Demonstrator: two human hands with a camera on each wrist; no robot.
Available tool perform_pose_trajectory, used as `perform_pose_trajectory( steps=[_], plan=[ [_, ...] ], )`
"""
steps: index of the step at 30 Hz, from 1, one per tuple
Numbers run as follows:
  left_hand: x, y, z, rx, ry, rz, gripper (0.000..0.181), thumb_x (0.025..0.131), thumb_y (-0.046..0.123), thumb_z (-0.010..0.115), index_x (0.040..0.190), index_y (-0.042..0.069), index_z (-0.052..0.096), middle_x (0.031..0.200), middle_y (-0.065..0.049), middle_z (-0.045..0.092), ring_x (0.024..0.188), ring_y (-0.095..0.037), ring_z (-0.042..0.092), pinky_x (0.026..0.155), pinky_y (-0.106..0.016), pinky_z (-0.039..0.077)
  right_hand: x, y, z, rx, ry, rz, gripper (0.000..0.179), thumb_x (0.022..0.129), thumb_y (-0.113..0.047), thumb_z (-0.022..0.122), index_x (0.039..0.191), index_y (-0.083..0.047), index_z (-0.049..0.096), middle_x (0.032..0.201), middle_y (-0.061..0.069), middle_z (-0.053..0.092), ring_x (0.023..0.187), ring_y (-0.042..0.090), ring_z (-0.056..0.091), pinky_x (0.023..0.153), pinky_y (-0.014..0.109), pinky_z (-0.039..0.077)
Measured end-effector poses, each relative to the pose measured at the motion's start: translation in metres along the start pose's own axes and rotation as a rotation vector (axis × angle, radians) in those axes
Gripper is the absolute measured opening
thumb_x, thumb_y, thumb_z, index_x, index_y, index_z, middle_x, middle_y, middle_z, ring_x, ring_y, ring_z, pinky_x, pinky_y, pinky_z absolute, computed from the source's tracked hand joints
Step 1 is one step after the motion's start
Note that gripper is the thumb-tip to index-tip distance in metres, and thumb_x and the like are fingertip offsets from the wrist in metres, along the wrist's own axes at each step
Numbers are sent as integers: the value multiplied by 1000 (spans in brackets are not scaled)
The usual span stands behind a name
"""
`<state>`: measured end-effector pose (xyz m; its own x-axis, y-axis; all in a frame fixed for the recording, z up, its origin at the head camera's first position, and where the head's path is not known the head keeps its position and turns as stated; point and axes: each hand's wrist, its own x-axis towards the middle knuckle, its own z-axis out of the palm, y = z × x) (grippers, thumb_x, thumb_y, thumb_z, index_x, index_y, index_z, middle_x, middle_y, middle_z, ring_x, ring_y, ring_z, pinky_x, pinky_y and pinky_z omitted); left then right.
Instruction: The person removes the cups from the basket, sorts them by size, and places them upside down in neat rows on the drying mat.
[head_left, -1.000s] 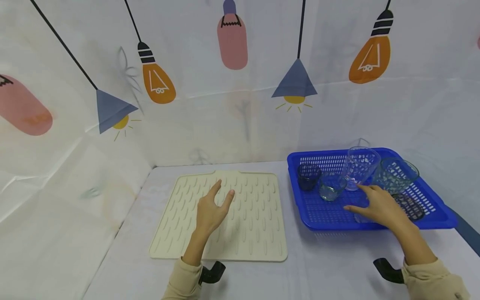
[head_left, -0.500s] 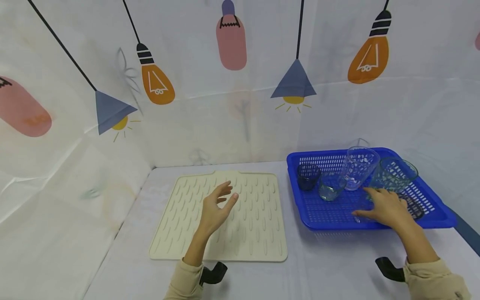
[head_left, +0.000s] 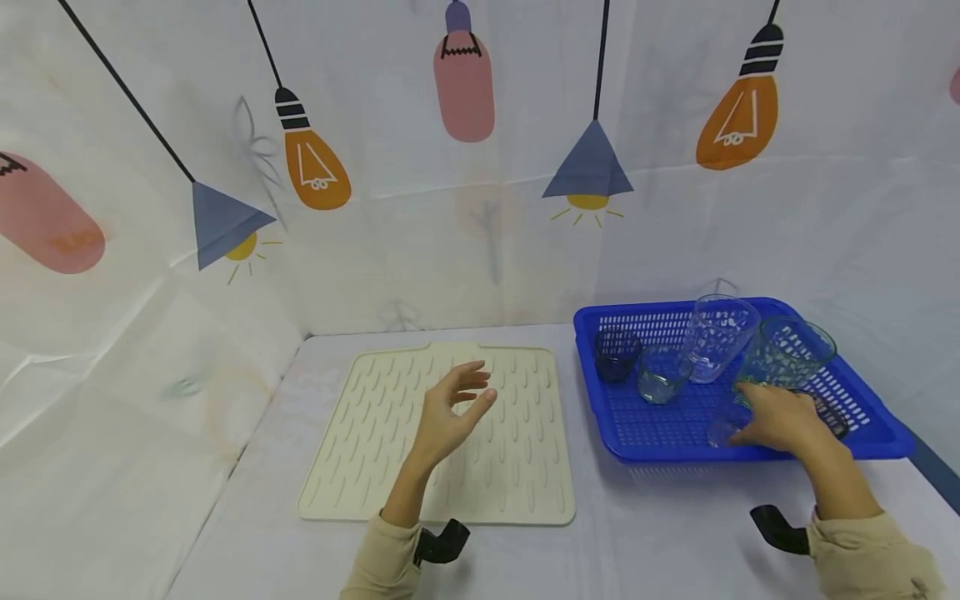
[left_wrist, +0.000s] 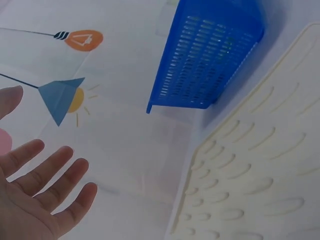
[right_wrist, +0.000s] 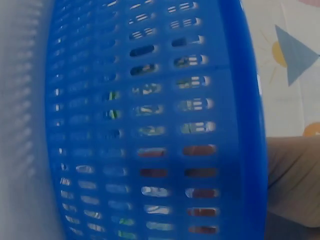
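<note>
In the head view my right hand (head_left: 780, 421) reaches into the front right of the blue plastic basket (head_left: 622, 446). Its thumb and fingers close round a clear drinking glass (head_left: 722, 431) that lies low in the basket; the palm hides much of that glass. Beside the fingers stands a large greenish glass (head_left: 791, 346), and a dark patterned glass (head_left: 828, 414) is partly covered by the hand. My left hand (head_left: 450, 412) hovers over the cream ridged drying mat (head_left: 525, 467), holding nothing. The left wrist view shows its fingers (left_wrist: 55, 185) spread and relaxed.
Farther back in the basket are a tall clear footed glass (head_left: 720, 333), a short clear glass (head_left: 663, 375) and a small dark glass (head_left: 617, 354). The slotted basket wall (right_wrist: 150, 120) fills the right wrist view. A printed sheet (head_left: 450, 250) hangs behind the table.
My right hand has moved rightward and lower into the basket, its thumb and fingers coming together round the clear glass. The left hand has drifted a little to the right above the mat.
</note>
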<state>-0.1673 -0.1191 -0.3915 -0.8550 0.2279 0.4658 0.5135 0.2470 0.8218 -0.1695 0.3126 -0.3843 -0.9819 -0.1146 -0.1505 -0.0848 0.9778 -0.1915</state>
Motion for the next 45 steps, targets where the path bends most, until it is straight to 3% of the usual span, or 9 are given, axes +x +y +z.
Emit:
perform_pose_trajectory(
  steps=[4, 9, 12, 19, 27, 40, 45],
  plan=[
    [2, 14, 4, -34, -17, -5, 42, 85, -4, 61, 125, -11, 50, 113, -29, 60, 103, -46, 57, 87, -59, 47, -1, -7, -3, 14, 16, -5, 87, 63, -33, 84, 119, 22, 46, 116, 44, 48, 106, 60, 43, 80, 71, 34],
    [5, 40, 7, -60, -51, -26, 41, 85, -5, 61, 123, -14, 50, 112, -30, 59, 104, -46, 57, 88, -60, 47, -7, -16, -11, 124, 79, -55, 89, 68, -31, 81, 125, 23, 39, 118, 48, 41, 107, 63, 37, 82, 73, 36],
    [7, 43, 10, -74, -65, -30, 41, 85, -5, 60, 124, -14, 49, 113, -31, 58, 104, -48, 56, 88, -61, 46, -10, -23, -18, 196, 117, -108, 91, 71, -31, 80, 130, 22, 35, 121, 48, 39, 108, 62, 38, 81, 71, 39],
    [10, 46, 17, -95, -85, -23, 42, 85, -4, 61, 125, -13, 49, 113, -30, 59, 105, -46, 56, 88, -58, 47, -15, -42, -32, 286, 238, -225, 88, 72, -29, 81, 134, 15, 38, 125, 40, 42, 104, 52, 49, 76, 66, 46],
    [15, 49, 25, -126, -107, -9, 42, 84, -5, 61, 124, -11, 51, 115, -28, 60, 105, -45, 57, 88, -59, 47, -18, -76, -43, 445, 337, -342, 83, 71, -22, 82, 137, 8, 40, 128, 28, 48, 107, 44, 49, 77, 65, 45],
    [24, 59, 39, -153, -150, 51, 46, 80, -9, 64, 125, -12, 50, 114, -30, 59, 105, -45, 57, 86, -56, 49, -8, -130, -47, 572, 325, -493, 79, 71, -19, 82, 138, 0, 44, 131, 20, 50, 110, 35, 49, 84, 57, 44],
    [28, 38, 49, -163, -171, 64, 54, 81, -4, 68, 131, -4, 48, 120, -25, 59, 107, -40, 58, 88, -52, 50, -2, -142, -48, 598, 282, -520, 77, 72, -20, 82, 137, -1, 45, 129, 18, 52, 111, 33, 50, 85, 56, 45]
  ],
)
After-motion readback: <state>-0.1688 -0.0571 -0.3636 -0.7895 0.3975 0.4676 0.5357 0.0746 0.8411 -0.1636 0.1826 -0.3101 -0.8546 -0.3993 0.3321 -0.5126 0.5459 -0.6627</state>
